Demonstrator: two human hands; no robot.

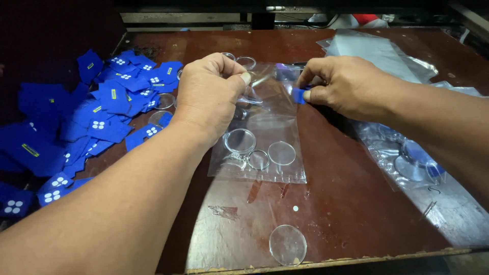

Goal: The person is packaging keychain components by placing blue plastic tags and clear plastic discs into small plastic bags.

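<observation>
Both hands pinch the far edge of a clear bag [260, 147]: left hand [209, 94] left, right hand [346, 84] right, also gripping a blue tag [298, 95].

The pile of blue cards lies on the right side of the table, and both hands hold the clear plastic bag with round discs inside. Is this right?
Not quite. The head view shows the pile of blue cards on the left side of the table. The rest stands: the left hand and right hand hold the clear plastic bag with round discs inside.
</observation>
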